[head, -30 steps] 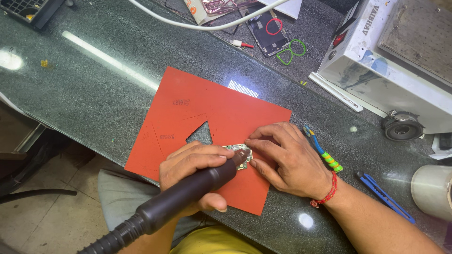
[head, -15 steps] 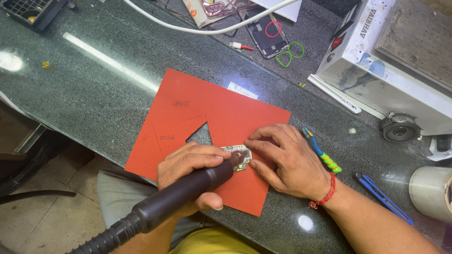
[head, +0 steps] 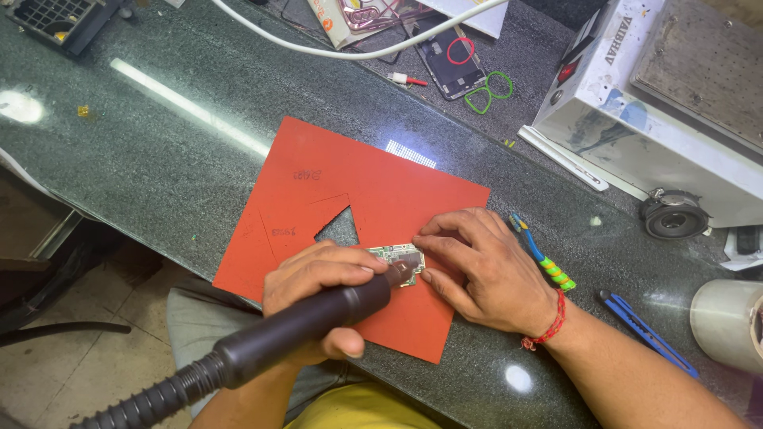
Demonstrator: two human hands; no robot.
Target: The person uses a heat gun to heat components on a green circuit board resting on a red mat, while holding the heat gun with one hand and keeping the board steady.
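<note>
The left hand is closed around a black hot-air handle; the fingers wrap over its top and the thumb presses from below, so the grip is full and tight. The nozzle of the handle points at a small green circuit board, which lies on a red mat on the dark stone counter. The right hand rests flat on the mat, with fingers only slightly spread and bent; the fingertips touch the right edge of the board and hold it down. A red thread is around the right wrist. Just beside this hand lies a tool with blue and green handle, and further right a blue tool.
</note>
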